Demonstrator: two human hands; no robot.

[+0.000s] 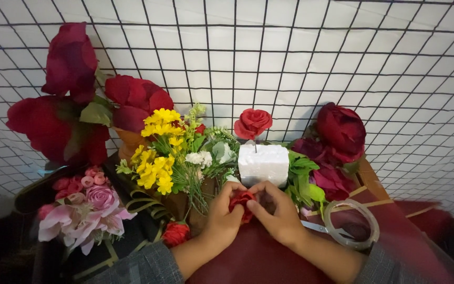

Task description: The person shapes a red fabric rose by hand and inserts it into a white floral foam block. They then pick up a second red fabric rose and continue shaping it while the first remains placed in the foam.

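With both hands, left hand (222,210) and right hand (275,210), pinched shut on the small red rose (241,202), you should shape its petals gently beside the white foam block (263,163).

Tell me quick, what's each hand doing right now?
Left hand: closed on the small red flower.
Right hand: closed on the same small red flower.

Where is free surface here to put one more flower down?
Bare dark red paper lies between the forearms, below both hands. Around the white foam block it is crowded: yellow flowers left, dark red roses right, tape roll beside them.
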